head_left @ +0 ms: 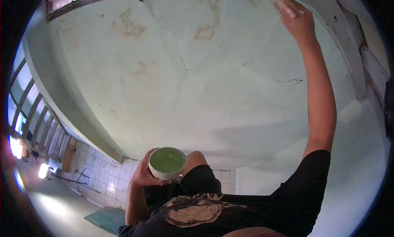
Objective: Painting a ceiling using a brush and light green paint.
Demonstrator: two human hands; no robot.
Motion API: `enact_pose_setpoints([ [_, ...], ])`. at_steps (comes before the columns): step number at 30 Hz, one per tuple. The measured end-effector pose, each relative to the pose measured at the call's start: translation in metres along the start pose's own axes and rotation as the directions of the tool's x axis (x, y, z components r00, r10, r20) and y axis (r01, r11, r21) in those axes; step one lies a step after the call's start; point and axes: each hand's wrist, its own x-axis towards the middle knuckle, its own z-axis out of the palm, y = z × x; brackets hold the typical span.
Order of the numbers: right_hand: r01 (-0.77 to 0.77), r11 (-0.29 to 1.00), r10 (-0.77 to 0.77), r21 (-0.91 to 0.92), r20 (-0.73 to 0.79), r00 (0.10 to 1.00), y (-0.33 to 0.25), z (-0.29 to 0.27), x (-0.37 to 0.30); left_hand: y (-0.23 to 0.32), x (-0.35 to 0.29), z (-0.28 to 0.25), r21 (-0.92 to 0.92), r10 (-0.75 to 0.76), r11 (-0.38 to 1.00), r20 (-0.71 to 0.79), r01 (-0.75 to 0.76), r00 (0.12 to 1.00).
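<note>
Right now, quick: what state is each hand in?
Left hand: closed around the side of a bowl.
Right hand: closed, apparently on a pale object I can't identify.

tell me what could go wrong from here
The bowl rests in the left hand alone; if it tips, its green contents could spill. The right hand reaches far out and may tire. The cracks in the wall might flake if rubbed.

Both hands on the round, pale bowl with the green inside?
No, only the left hand holds the bowl; the right hand is raised well away, up by the stained, pale green wall.
</note>
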Motion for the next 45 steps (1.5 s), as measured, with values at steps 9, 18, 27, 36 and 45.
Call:
enact_pose_setpoints([
  [9,0.052,0.931,-0.123,0.361,0.176,0.977,-0.085,0.014,-0.062,-0.006,-0.005,-0.005,0.283,0.063,0.957,-0.008,-0.059,0.998],
  [18,0.018,0.997,-0.015,0.068,-0.047,0.999,-0.031,-0.001,-0.017,0.008,0.001,0.002,-0.089,0.058,0.995,0.052,-0.053,0.997],
  [27,-0.063,0.994,0.055,-0.094,-0.089,0.995,-0.038,0.052,-0.017,0.004,-0.002,-0.007,0.041,0.093,0.995,0.038,-0.094,0.995],
  [36,-0.124,0.99,0.115,-0.072,-0.111,0.987,-0.032,0.057,-0.013,0.001,0.002,-0.021,0.037,0.016,0.999,0.002,-0.016,1.0],
  [45,-0.025,0.991,0.037,0.13,-0.09,0.995,-0.034,0.011,-0.021,0.015,0.011,-0.009,0.028,0.014,0.999,0.049,-0.015,0.999],
])
